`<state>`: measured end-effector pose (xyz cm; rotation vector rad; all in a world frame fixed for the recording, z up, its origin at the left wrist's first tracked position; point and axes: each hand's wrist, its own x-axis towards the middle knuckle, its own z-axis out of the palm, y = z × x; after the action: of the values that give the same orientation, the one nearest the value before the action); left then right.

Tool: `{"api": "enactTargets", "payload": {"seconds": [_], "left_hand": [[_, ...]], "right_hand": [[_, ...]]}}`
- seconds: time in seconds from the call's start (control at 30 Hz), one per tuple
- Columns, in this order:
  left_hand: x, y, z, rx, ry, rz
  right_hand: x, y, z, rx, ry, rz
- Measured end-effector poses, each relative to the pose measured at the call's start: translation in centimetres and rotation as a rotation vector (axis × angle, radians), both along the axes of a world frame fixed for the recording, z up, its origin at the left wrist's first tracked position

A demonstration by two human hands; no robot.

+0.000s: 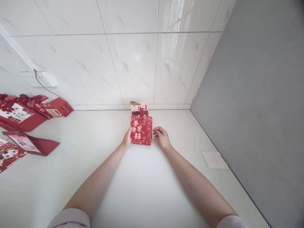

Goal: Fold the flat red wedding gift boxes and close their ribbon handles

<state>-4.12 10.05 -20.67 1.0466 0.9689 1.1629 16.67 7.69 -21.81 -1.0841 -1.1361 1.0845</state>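
A red gift box (142,131) with a pale floral pattern and light lettering stands upright on the white table. A strap with a small round stud comes over its top edge. My left hand (127,137) grips the box's left side, thumb on the front and the other fingers hidden behind it. My right hand (162,136) is just off the right side, fingers loosely bent and apart, with nothing in them. Behind the box, against the wall, stands a partly hidden white and red box (139,107) with a tan strap at its top.
Several red gift bags and boxes (22,115) crowd the left back. Nearer lie a folded red card box (45,144) and a cartoon-printed red box (10,153). A white tissue (214,160) lies by the grey panel (256,104). A cable runs from the wall socket (39,79).
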Motion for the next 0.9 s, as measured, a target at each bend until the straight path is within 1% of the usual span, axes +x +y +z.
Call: {"api": "enactTargets", "payload": {"seconds": [0.23,0.33,0.43,0.53,0.63,0.67,0.73,0.83,0.9], "left_hand": [[-0.1,-0.2,0.2,0.05,0.045,0.019],[0.1,-0.8,0.3,0.14,0.113,0.076],[0.2,-1.4,0.4,0.231,0.224,0.132],[-0.1,-1.6,0.6,0.27,0.322,0.195],[-0.4,-1.5,0.5,0.288,0.33,0.264],[-0.5,-1.5,0.5,0.287,0.324,0.265],[-0.4,-1.6,0.5,0.284,0.319,0.211],[-0.1,-2.0,0.5,0.299,0.319,0.092],[-0.2,-2.3,0.5,0.318,0.328,0.05]], "right_hand": [[-0.1,0.3,-0.3,0.011,-0.007,-0.016],[0.1,0.3,-0.6,-0.002,-0.019,-0.016],[0.2,0.2,-0.7,-0.009,-0.027,-0.006],[0.1,0.1,-0.6,-0.007,-0.036,0.009],[0.1,-0.2,-0.3,0.002,-0.049,0.017],[0.2,-0.3,-0.2,0.005,-0.052,0.016],[0.1,-0.7,0.1,0.026,-0.05,0.034],[-0.1,-1.2,0.5,0.074,-0.026,0.172],[-0.4,-1.3,0.6,0.064,-0.006,0.262]]}}
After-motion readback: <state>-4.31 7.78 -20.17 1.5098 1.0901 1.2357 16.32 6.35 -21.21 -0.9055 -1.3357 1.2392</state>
